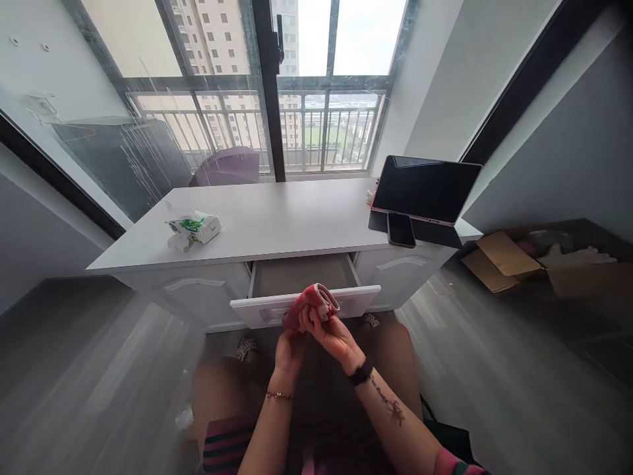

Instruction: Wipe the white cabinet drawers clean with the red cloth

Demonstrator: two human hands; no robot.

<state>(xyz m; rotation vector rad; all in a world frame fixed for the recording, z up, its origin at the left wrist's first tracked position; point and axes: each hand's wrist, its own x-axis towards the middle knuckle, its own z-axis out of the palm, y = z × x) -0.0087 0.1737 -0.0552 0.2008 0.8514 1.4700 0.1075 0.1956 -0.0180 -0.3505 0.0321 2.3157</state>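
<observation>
One long white cabinet (297, 214) stood below the window, and its middle drawer (262, 312) was pulled out toward the near side. With the seated person's knees to the left and right of that drawer, a forward lean could have bumped its front and pushed it in, perhaps pinching fingers over the rim. At the far right of the top, a tablet (426, 190) leaned back on its cover; a jolt to the cabinet could have tipped it flat. The tissue pack (200, 227) sat well apart on the left.

The right hand (337, 340) pinched the red cloth (306, 300), a rolled or folded bundle, between bent fingers; the left hand (291, 349) held its lower left end, though how tightly I could not tell, its fingers being mostly hidden. The bundle was just above the drawer front; a slackened pinch could have let it unroll. Smallest, the phone (401, 230) lay by the near edge, where a swinging right forearm might have knocked it off.
</observation>
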